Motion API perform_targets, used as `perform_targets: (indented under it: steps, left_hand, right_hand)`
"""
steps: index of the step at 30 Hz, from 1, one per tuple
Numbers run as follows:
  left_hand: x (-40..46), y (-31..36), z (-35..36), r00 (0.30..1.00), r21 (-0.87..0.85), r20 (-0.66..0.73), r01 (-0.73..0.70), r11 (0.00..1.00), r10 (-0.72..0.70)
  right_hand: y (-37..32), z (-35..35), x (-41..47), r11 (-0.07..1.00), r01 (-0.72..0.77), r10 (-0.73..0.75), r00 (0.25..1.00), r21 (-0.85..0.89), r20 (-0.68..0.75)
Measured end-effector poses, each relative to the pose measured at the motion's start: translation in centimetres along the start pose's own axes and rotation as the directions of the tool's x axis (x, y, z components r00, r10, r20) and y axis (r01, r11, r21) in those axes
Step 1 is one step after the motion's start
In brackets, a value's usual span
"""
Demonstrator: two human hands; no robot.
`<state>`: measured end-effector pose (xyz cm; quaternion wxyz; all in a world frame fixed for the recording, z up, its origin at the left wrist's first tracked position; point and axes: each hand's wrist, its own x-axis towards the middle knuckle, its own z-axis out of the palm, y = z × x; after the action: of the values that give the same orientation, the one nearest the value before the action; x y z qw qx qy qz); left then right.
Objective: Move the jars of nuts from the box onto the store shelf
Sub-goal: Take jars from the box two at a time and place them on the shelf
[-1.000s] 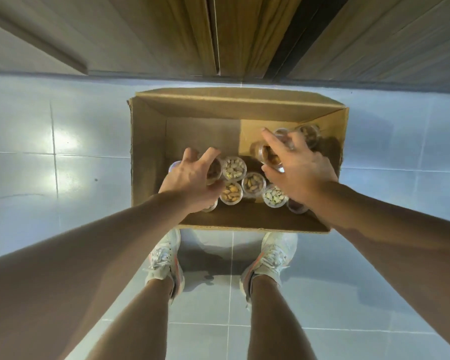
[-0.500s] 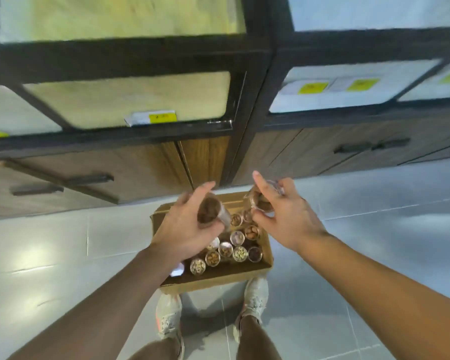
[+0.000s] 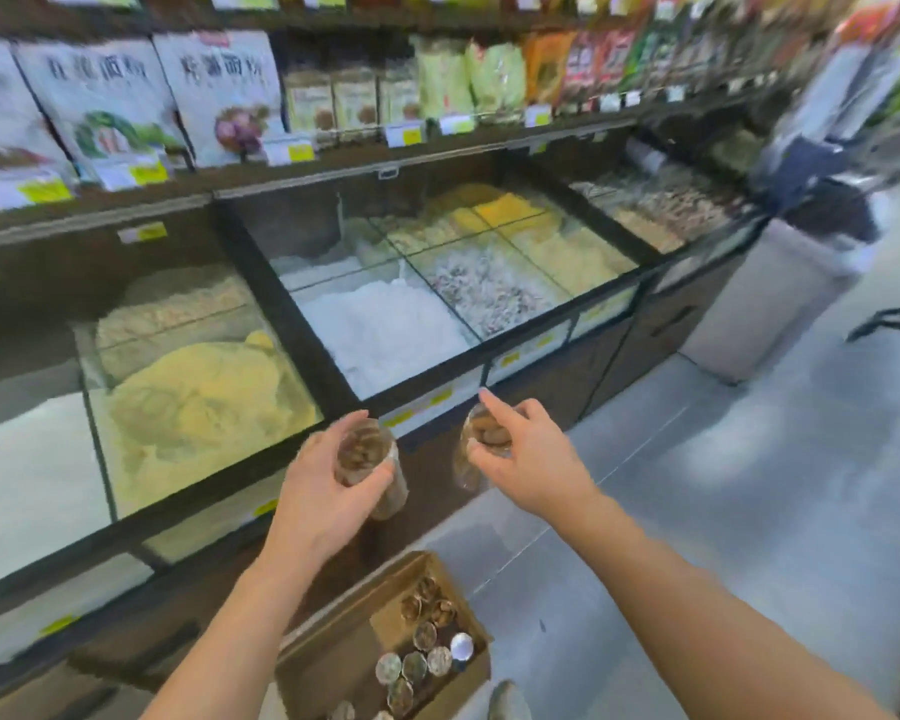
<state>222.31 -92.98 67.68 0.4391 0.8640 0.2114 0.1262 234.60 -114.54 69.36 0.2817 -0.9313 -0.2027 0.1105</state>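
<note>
Two clear jars of nuts are up in the air in front of the display counter, one in each hand. The left jar (image 3: pixel 367 467) holds brown nuts and tilts its top toward the camera; the left hand (image 3: pixel 328 491) wraps it from the side, thumb and fingers curled round the wall. The right jar (image 3: pixel 481 446) sits just beside it, a small gap between them. The right hand (image 3: pixel 528 459) grips it from above and the side, forefinger stretched out over the lid; the frame is blurred here, so the remaining fingers are probably curled on the far wall.

Below both hands, on the floor, stands the open cardboard box (image 3: pixel 333 652). More jars (image 3: pixel 427 652) remain inside, upright, clustered along its right side.

Ahead: glass-topped bins (image 3: pixel 385 314) with white, yellow and mixed loose goods, in separate compartments. Above them a dark shelf (image 3: pixel 333 163) carries upright bags (image 3: pixel 219 90) and yellow price tags (image 3: pixel 294 150). One shoe (image 3: pixel 507 701) shows at the bottom edge, next to the box.
</note>
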Motion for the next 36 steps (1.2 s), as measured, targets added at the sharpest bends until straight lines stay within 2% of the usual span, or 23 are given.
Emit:
perform_targets:
  steps: [6,11,17,22,29,34,36]
  left_hand:
    - [0.6,11.1,-1.8,0.975,-0.027,0.057,-0.214,0.976,0.215]
    - [-0.8,19.1,-0.9,0.906,-0.081,0.177,-0.376,0.923,0.384]
    - [-4.3,28.2,4.0,0.793,-0.118,0.280,-0.531,0.839,0.541]
    - [-8.3,35.1,10.9,0.721,-0.189,0.347,-0.573,0.798,0.600]
    - [-17.2,44.8,23.2,0.529,-0.301,0.490,-0.643,0.704,0.693]
    - [-26.2,50.6,31.9,0.351,-0.459,0.567,-0.617,0.639,0.746]
    - [-30.3,52.7,35.2,0.245,-0.526,0.590,-0.606,0.597,0.769]
  right_hand:
    - [-1.4,-10.8,-4.8,0.998,-0.069,0.067,0.971,-0.002,-0.229]
    - [-0.1,-18.0,-10.1,0.994,-0.106,0.098,0.904,0.004,-0.416]
    - [5.0,-25.4,-17.6,0.977,-0.210,0.191,0.823,0.026,-0.535]
    - [11.3,-30.4,-24.8,0.944,-0.318,0.307,0.737,0.092,-0.603]
    - [20.9,-36.5,-39.0,0.832,-0.541,0.467,0.557,0.127,-0.687]
    - [26.1,-38.7,-51.1,0.693,-0.700,0.573,0.387,0.174,-0.722]
    - [27.5,-39.1,-56.1,0.613,-0.758,0.629,0.300,0.221,-0.717]
